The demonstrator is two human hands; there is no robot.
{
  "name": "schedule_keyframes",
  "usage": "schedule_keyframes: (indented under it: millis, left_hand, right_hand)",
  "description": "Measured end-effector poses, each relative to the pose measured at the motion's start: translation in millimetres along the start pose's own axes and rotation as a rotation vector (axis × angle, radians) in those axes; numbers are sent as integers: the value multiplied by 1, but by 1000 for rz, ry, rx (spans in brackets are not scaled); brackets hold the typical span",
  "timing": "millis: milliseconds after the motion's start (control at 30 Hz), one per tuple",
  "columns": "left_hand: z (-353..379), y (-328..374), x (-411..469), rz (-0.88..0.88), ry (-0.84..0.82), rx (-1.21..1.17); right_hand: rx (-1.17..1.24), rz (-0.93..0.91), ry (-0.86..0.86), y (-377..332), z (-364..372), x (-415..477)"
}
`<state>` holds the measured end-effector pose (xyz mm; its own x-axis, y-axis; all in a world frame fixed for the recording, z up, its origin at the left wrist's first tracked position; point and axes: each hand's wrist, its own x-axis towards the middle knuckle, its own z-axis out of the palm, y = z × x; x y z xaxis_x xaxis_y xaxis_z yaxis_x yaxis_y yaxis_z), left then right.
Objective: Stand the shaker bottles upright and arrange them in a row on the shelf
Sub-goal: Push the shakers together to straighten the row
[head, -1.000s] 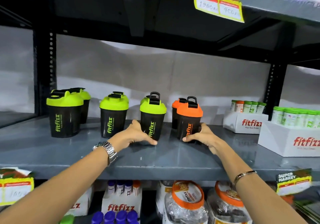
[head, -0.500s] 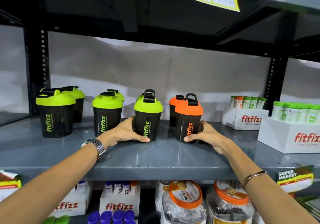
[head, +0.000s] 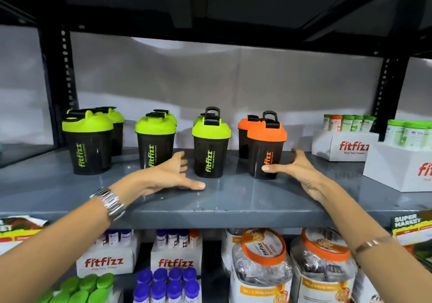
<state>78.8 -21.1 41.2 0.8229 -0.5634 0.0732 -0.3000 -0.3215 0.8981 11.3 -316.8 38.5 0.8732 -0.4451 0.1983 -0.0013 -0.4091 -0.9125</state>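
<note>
Four pairs of black "fitfizz" shaker bottles stand upright along the grey shelf point(head: 233, 199): three green-lidded fronts point(head: 87, 142), point(head: 155, 143), point(head: 211, 147), then an orange-lidded one point(head: 266, 149). The left hand point(head: 169, 176) lies spread, gripping nothing; the right hand point(head: 297, 170) is splayed, thumb touching the orange bottle. White "fitfizz" boxes point(head: 343, 146) hold green-capped tubes.

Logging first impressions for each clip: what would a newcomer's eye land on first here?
Probably the front row of upright black shaker bottles on the grey shelf: three with lime-green lids and, rightmost, one with an orange lid. Next, the two open hands: the left hand beside the third green one, the right hand spread around the orange one.
</note>
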Motion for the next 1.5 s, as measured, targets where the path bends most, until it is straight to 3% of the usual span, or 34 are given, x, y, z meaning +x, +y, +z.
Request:
schedule_keyframes:
  millis: [100, 167, 267, 333, 433, 567, 700, 833, 1233, 1500]
  left_hand:
    - [-19, -4, -57, 78, 27, -61]
    - [-46, -8, -82, 245, 273, -79]
    - [-97, -20, -88, 372, 884, -52]
    - [-124, -33, -81, 301, 1028, 31]
    - [-134, -55, -70, 49, 934, 46]
    - [-141, -67, -46, -102, 864, 62]
    - [-153, -73, -33, -141, 885, 160]
    - [-161, -80, -34, -130, 875, 174]
    - [-191, -90, -47, -99, 736, 118]
    - [-185, -91, -51, -70, 783, 111]
  right_hand:
    - [86, -134, 244, -6, 4, -34]
    - [247, -362, 401, -19, 19, -62]
    - [360, -544, 256, -54, 71, -91]
    - [189, -538, 62, -73, 120, -97]
    - [-127, -441, -107, -89, 184, -94]
    - [-171, -230, -145, -107, 221, -69]
    - [-91, -115, -157, -113, 235, -44]
    - [7, -112, -119, -106, 241, -31]
    - [-28, -162, -97, -101, 249, -31]
    - [-1, -169, -115, -95, 250, -27]
